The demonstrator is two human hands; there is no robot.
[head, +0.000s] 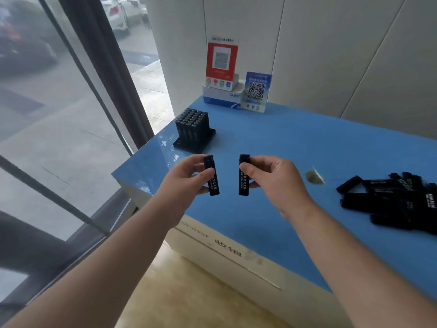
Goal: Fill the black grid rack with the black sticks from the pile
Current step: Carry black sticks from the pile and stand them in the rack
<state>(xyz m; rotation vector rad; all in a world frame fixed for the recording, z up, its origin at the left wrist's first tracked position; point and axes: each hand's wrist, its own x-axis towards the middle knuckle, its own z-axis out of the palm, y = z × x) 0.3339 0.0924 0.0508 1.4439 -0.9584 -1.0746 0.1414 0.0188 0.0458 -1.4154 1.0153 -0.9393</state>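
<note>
The rack (194, 132) sits left of centre on the blue counter (295, 143), its sticks standing upright. Mid-frame, the left hand (189, 176) pinches a stick (212, 175) upright, top leaning slightly left. Just beside it, the right hand (274, 178) pinches another stick (244, 175), also near vertical. Both forearms reach up from the lower corners. At right edge, the pile (390, 200) lies flat, jumbled.

Two hands — left hand (189, 175) and right hand (274, 178) — each hold one black stick: left stick (212, 175), right stick (244, 175). One black grid rack (194, 131), one pile (392, 200) — uncountable. Two QR signs: red sign (221, 63), blue sign (257, 91).
</note>
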